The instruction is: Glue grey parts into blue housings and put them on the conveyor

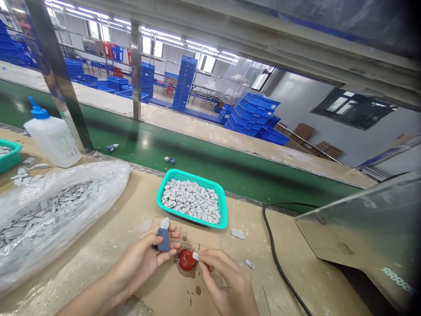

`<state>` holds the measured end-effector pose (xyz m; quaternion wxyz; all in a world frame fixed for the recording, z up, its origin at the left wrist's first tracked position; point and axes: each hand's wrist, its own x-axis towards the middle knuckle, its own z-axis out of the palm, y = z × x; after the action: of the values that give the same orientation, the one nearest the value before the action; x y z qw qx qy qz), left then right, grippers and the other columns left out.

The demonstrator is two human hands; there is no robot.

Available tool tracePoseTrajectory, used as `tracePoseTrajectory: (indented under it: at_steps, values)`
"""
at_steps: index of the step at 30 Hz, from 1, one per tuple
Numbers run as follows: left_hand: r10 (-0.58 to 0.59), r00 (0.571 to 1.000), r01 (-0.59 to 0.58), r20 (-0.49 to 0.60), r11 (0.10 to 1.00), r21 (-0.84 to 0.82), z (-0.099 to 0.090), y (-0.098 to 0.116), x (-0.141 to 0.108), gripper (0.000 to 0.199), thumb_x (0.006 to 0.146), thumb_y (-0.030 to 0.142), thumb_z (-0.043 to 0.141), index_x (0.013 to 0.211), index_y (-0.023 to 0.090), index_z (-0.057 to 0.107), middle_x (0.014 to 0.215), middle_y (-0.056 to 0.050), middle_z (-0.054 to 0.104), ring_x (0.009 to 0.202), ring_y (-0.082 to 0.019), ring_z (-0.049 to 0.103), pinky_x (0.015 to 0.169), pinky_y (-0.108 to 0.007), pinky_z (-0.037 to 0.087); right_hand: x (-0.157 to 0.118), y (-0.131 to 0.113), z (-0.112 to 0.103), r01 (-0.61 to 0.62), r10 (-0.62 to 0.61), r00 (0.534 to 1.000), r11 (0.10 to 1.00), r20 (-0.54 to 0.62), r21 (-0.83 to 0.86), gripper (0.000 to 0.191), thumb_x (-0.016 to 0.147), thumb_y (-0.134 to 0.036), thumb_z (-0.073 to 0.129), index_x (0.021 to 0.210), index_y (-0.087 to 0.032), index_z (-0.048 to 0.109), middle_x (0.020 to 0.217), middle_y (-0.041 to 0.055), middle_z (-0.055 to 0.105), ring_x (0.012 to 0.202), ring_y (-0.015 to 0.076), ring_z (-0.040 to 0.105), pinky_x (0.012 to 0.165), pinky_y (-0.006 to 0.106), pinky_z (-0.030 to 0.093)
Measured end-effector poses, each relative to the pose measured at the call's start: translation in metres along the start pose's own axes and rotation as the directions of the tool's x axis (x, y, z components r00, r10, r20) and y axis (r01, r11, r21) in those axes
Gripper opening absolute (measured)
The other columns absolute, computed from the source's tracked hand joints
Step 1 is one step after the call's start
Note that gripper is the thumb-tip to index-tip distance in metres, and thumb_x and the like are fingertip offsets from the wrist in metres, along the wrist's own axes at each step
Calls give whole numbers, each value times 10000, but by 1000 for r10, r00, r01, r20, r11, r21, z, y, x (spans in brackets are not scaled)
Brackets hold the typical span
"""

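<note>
My left hand [144, 250] is closed on a dark blue-grey plastic casing [163, 240], held upright between thumb and fingers, with a pale grey tip [165, 223] sticking out of its top. My right hand [226, 272] pinches a small light grey plastic piece [195, 256] by one end. The other end of that piece is at the edge of a small round red pad or dish [186, 260] on the cardboard, touching or just above it; I cannot tell which. Beyond both hands stands a turquoise basket [224, 210] full of small light grey pieces [190, 199].
On the left lie an open plastic bag [108, 184] of grey parts and a white bottle with a blue cap [54, 138]. A black cable [274, 250] curves along the right. Behind runs a green belt [144, 145] carrying two small blue-and-white pieces. Wet spots mark the cardboard.
</note>
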<state>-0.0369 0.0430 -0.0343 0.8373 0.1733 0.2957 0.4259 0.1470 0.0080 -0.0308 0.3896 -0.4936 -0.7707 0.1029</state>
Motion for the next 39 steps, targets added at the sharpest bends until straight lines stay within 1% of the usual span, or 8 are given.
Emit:
tracePoseTrajectory:
  at_steps: [4,9,15,20,27,31,34,39]
  values:
    - [6,1000,-7,18,999,43,1,5,-4,288,756,140,528,1042,118,505,1031,-92,568,1018,-179,508,907,-263,399,-8,5,9,36,-36,999,999,20,-34,167,775,-71,450,821,-167,579,763,60,602,714,139,590,615,223,504]
    - [-12,998,23,-56,977,211,1,7,-5,372,710,215,612,1060,167,496,950,-53,592,817,-130,584,545,-142,461,-10,7,14,39,-36,998,998,52,-58,168,794,-85,425,826,-162,571,743,55,588,692,136,586,605,226,505]
    - [8,999,-3,-44,995,105,-3,5,-3,280,772,209,513,1028,101,553,991,-96,596,958,-200,556,821,-242,463,-11,6,11,48,-46,999,998,24,-49,176,796,-81,426,826,-160,581,706,51,578,649,125,581,555,208,496]
    - [-15,1000,15,-6,1000,15,-1,9,-4,293,762,102,479,1045,93,552,1047,-106,582,1014,-230,532,875,-274,447,-9,-2,10,42,-45,997,998,-60,-52,164,773,-48,467,827,-141,591,734,62,580,686,123,579,599,196,490]
    - [25,999,-21,-27,992,125,-5,12,-6,326,636,239,680,935,151,585,974,-61,602,651,-91,606,454,-103,430,-8,-4,9,-34,34,999,999,-26,-11,158,768,-52,473,783,-143,601,719,60,578,645,122,570,542,192,476]
    - [69,995,-70,-69,997,-10,-10,13,-8,298,607,260,696,864,182,565,782,10,622,321,47,362,325,-83,243,-12,-2,12,-35,35,999,999,12,14,174,769,-45,462,799,-142,604,714,62,580,646,125,573,535,198,475]
    - [68,995,-68,-68,998,-5,-11,13,-6,245,627,192,674,841,179,555,704,47,600,286,75,213,327,-86,197,-15,0,15,-26,26,1000,1000,13,8,180,767,-43,456,805,-140,604,722,68,585,658,128,579,550,202,480]
    - [110,990,-97,-92,985,140,-5,14,-2,267,741,263,571,989,164,560,921,-24,604,488,5,478,479,-104,398,-16,1,17,-15,14,1000,999,-9,-51,173,767,-59,454,797,-144,601,701,60,584,638,124,581,537,195,484]
